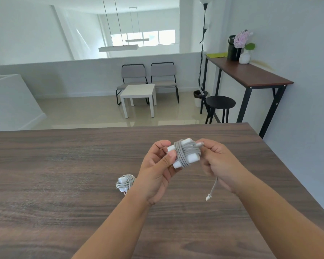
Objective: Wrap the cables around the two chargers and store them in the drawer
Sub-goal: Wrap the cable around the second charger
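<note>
A white charger (192,157) with grey cable wound round it in several turns is held above the dark wooden table (64,165). My left hand (158,169) grips its left side, thumb on the front. My right hand (218,161) pinches the cable at the charger's upper right. A short loose cable end (212,189) with a white plug hangs below my right hand. A second charger (125,183), wrapped in its grey cable, lies on the table to the left of my left wrist. No drawer is in view.
Beyond the table's far edge lie a tiled floor, a small white side table (138,94) and two grey chairs (148,75). A tall wooden counter (251,73) with a black stool (220,102) stands at the right wall.
</note>
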`<state>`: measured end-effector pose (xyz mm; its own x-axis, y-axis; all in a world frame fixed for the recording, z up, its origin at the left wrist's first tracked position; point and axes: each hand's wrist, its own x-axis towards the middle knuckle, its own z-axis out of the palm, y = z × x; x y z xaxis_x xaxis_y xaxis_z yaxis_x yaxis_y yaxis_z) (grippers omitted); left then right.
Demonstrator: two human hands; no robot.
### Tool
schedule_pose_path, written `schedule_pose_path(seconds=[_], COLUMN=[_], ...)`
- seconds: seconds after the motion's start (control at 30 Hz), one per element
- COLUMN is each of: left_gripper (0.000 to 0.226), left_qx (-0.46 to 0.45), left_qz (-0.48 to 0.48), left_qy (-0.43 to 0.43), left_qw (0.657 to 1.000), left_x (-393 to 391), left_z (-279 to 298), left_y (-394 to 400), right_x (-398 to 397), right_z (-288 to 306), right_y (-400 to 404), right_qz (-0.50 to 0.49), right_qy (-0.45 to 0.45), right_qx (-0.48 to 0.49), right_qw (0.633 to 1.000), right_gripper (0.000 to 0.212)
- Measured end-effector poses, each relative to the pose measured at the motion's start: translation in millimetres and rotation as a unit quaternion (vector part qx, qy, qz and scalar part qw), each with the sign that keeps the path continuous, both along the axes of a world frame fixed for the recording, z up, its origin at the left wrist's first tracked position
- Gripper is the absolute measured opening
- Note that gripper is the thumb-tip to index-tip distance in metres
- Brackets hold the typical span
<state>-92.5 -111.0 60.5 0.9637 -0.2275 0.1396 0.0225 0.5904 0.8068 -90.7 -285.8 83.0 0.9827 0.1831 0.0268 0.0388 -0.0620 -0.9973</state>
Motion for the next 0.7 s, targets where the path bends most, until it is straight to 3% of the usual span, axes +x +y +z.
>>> schedule_pose_path(seconds=[0.1, 0.2, 0.37, 0.53, 0.7], left_gripper=[0.020, 0.022, 0.019, 0.045, 0.054], left_qx=[-0.034, -0.057, -0.042, 0.099, 0.260], left_qz=[0.055, 0.061, 0.075, 0.066, 0.031], left_qy=[0.031, 0.053, 0.031, -0.061, -0.158], left_qw=[0.997, 0.995, 0.996, 0.991, 0.952], left_x=[2.4, 0.9, 1.6, 3.9, 4.3], left_z=[-2.2, -4.4, -4.3, -6.6, 0.7], left_y=[-5.2, -10.5, -11.1, 2.6, 20.1], right_x=[-9.7, -11.2, -16.2, -22.6, -26.7], right_z=[-5.3, -12.7, -8.4, -0.7, 2.3], right_y=[11.2, 17.4, 17.8, 12.5, 2.7], right_qz=[-0.041, -0.071, -0.074, -0.028, 0.008], right_qy=[-0.039, -0.096, -0.111, -0.084, -0.094], right_qx=[-0.010, -0.104, -0.130, -0.068, -0.070], right_qw=[0.998, 0.987, 0.983, 0.994, 0.993], right_gripper=[0.023, 0.024, 0.025, 0.015, 0.022])
